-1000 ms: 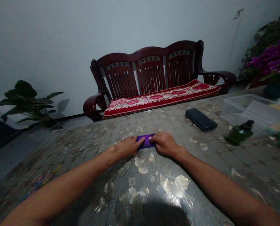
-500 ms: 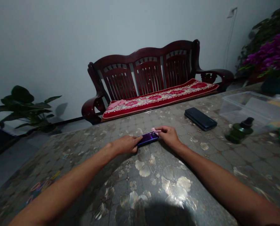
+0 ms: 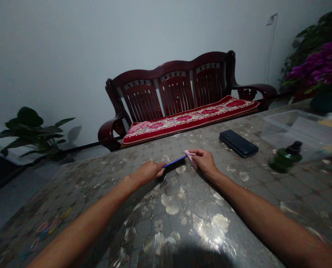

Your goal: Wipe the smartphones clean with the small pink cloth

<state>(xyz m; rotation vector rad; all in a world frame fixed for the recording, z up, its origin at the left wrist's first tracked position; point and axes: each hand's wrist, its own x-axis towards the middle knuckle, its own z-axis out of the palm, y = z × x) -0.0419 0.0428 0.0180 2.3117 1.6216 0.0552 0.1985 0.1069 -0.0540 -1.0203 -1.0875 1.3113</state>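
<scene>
On the far left we are seeing a leafy plant [image 3: 33,130] standing beyond the table [image 3: 121,160], and nearer to us some coloured bands [image 3: 50,226] are lying loosely on the patterned tabletop. Behind the table a dark red wooden bench [image 3: 174,65] is stretching along the wall, with a red floral cover [image 3: 186,118] lying on its seat.

Our left hand [image 3: 149,172] is gripping one end of a blue-violet phone [image 3: 174,162] between thumb and fingers. We are holding the phone tilted nearly edge-on above the middle of the table, its other end rising towards our right hand. There a pink cloth [image 3: 193,160] is meeting the phone's far end, and our right hand [image 3: 205,160] is pinching that cloth, part of it hanging down.

Farther right, a dark flat case [image 3: 238,143] is lying apart from our hands. Next, a green bottle [image 3: 284,160] with a black top is standing just before a clear plastic box [image 3: 280,116], and purple flowers [image 3: 322,63] are filling the right edge.
</scene>
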